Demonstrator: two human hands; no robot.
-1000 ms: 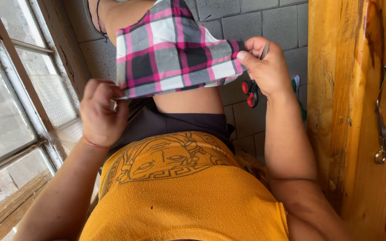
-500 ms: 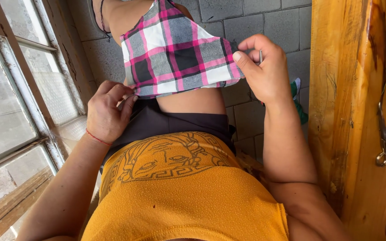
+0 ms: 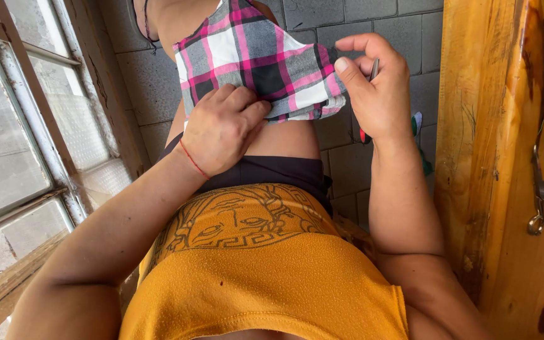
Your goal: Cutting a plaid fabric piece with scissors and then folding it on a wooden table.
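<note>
While left hand (image 3: pixel 221 129) pinches pink, white and grey plaid cloth (image 3: pixel 256 63) hem at 11 o'clock | right hand (image 3: pixel 376 88) at 1 o'clock, fingers closed on slim dark tool (image 3: pixel 373 68)

A plain home room: grey block wall (image 3: pixel 373 25), old window (image 3: pixel 14 126), varnished wooden post (image 3: pixel 480 157).
</note>
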